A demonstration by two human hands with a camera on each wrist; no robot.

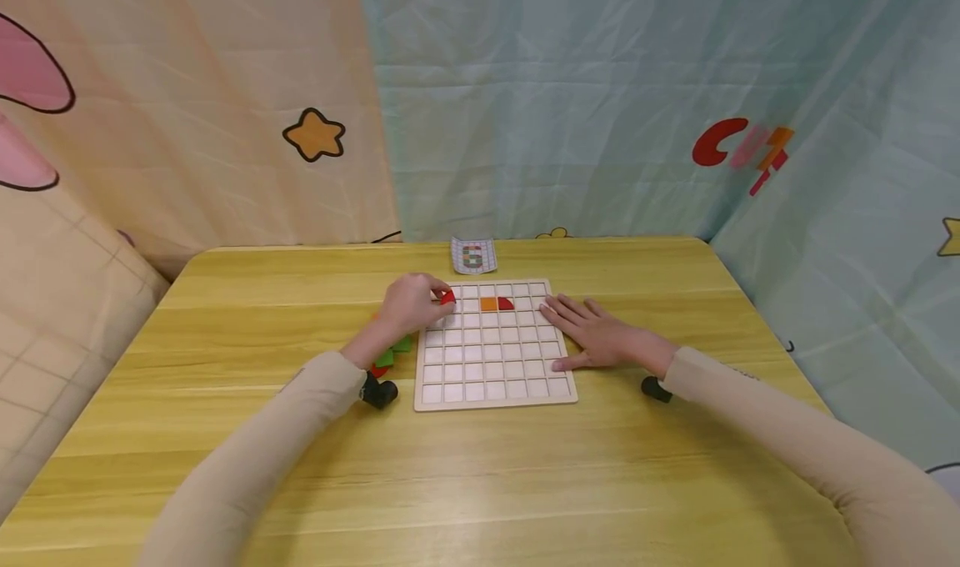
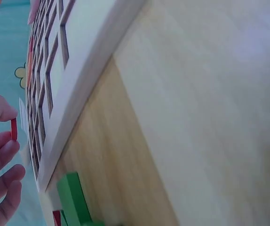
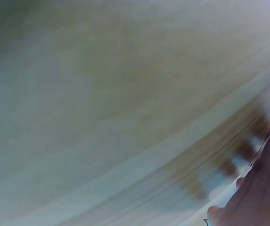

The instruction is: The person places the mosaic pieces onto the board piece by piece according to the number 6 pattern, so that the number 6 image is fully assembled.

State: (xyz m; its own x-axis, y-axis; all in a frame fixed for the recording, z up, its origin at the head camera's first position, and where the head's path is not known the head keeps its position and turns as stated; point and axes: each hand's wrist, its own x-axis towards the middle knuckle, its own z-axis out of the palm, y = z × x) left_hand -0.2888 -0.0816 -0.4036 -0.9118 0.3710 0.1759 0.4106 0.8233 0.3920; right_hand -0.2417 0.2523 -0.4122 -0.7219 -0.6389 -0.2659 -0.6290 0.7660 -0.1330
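Observation:
My left hand [image 1: 411, 304] pinches a red quarter-round tile [image 1: 448, 297] between thumb and fingertips, over the upper left squares of a pale wooden grid board [image 1: 497, 404]. In the left wrist view the red tile [image 2: 14, 129] shows edge-on, held above the board. An orange square tile [image 1: 489, 304] and a second red quarter-round tile [image 1: 506, 303] lie side by side in the board's second row. My right hand [image 1: 592, 333] lies spread at the board's right edge, fingers straight, fingertips and thumb on the rim.
Green blocks [image 1: 403, 344] and some red pieces lie left of the board, partly behind the left forearm. A small printed pattern card [image 1: 473, 257] lies beyond the board. The wooden table [image 1: 480, 484] reaches back to a patterned curtain [image 1: 585, 117].

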